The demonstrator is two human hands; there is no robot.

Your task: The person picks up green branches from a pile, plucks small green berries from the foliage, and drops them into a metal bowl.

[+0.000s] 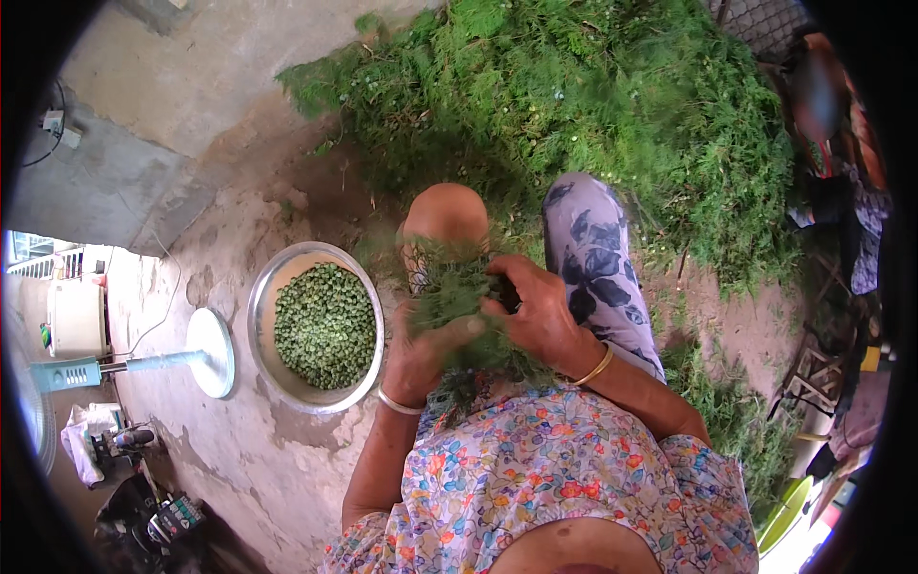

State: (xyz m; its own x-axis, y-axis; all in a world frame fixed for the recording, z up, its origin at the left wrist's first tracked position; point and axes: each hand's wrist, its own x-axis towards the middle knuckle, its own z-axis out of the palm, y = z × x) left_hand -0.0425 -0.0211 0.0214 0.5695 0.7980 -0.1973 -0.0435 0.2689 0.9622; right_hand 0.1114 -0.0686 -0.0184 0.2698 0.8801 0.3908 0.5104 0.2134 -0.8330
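Note:
Over my lap, a feathery green evergreen sprig (448, 295) lies between my two hands. My right hand (543, 308), with a gold bangle at the wrist, is closed on it with bent fingers and thumb. On the other side, my left hand (413, 362), wearing a pale bangle, grips the sprig with its thumb across the greenery; motion blurs it and its other fingers are partly hidden. To the left, a wide metal basin (260, 362) stands on the floor, holding many small round green cones or berries (325, 325).
A large heap of cut evergreen branches (593, 96) spreads beyond my knees and down the right side. A fan (208, 352) stands left of the basin. Another person (851, 191) sits at the far right. A wooden stool (811, 378) and a dark bag (143, 521) are near the edges.

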